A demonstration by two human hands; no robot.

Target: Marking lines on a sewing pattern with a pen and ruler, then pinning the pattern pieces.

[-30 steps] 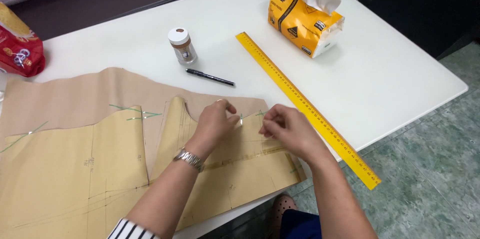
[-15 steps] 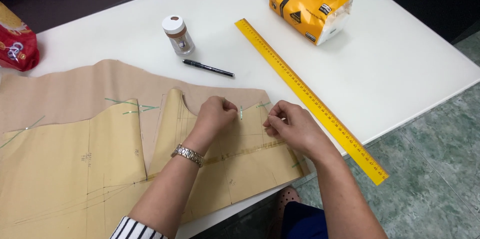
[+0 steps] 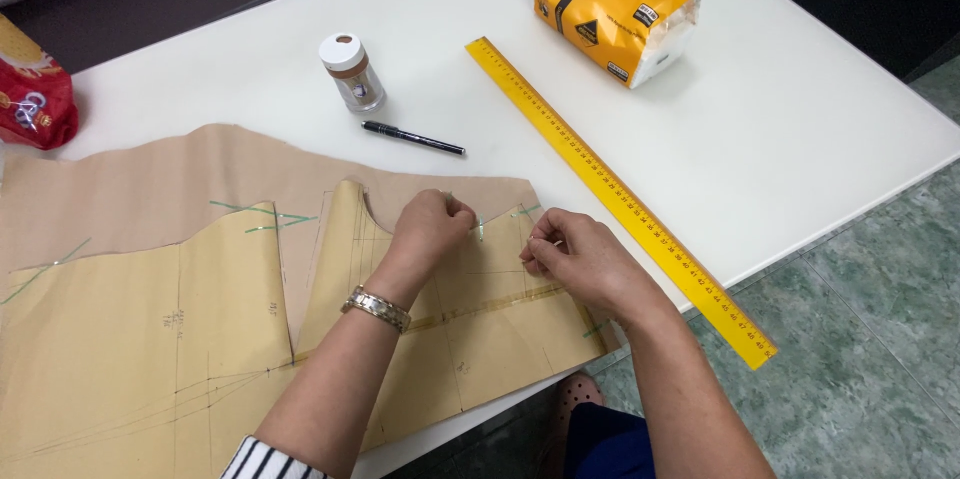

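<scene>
on the counter: a white counter (image 3: 800, 139) carries tan fabric (image 3: 150, 179) with a yellowish paper pattern (image 3: 130, 339) laid over it, near the front edge.
left hand: the left hand (image 3: 432, 229) is curled nearly closed, fingertips pressed down on the pattern's upper edge; something thin like a pin seems pinched there, but it is too small to tell.
right hand: the right hand (image 3: 580, 257) is loosely fisted just beside it, thumb and forefinger pinched together at the pattern's edge; what they grip is hidden.
wrist: a metal watch (image 3: 377, 307) sits on the left wrist.
doing it well: as a judgement, keep the paper flat and its edge lined up on the fabric, one hand pressing while the other works, so nothing creeps.
nearby: a black pen (image 3: 413, 138), a small capped jar (image 3: 351, 72), a long yellow ruler (image 3: 615, 194) and a yellow tissue pack (image 3: 612, 14) lie apart from the hands.
</scene>
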